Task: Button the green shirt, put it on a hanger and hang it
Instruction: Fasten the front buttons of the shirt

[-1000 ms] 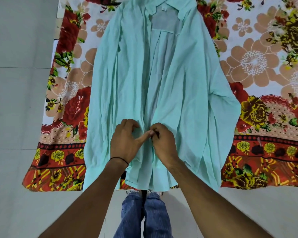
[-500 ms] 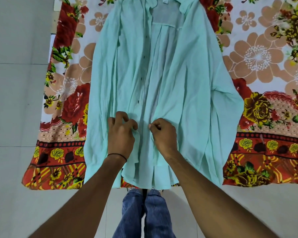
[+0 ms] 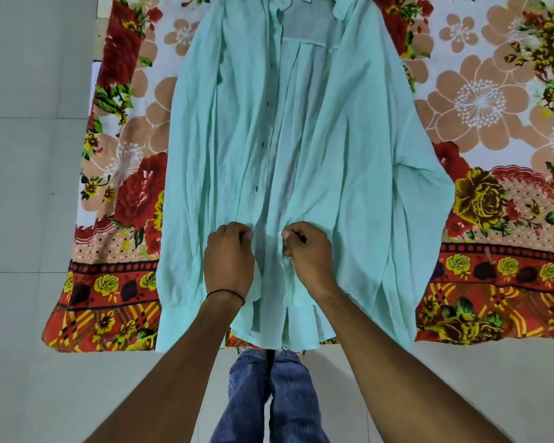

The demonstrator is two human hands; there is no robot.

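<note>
Left hand: I see my left hand (image 3: 229, 260) clenched, fingers curled under and thumb pressed against them, pinching the front edge of the green shirt (image 3: 349, 155) on the button side, low down near the hem.
Right hand: my right hand (image 3: 307, 255) is curled the same way, its thumb and fingers gripping the opposite front edge; the two hands sit side by side but apart, with a strip of fabric between them.
Shirt position: it lies front-up and open on the floral sheet (image 3: 493, 219), collar (image 3: 343, 8) away from me, hem nearest me and hanging just over the sheet's edge.
Buttons: a row of small dark buttons (image 3: 263, 144) runs down the edge on my left; the ones I can see stand undone.
Wrist: a thin black band (image 3: 226, 294) circles the left wrist.
Surroundings: pale tiled floor (image 3: 29, 187) around the sheet, and blue jeans (image 3: 269, 394) below the hem.
Hidden: my knuckles cover the spot being pinched, so I cannot tell whether a button or a buttonhole is between the fingers.
Cut off: the top of the collar runs out of the frame, and the sheet runs out on the right.
Hard to read: folds in the fabric hide the buttonholes.
</note>
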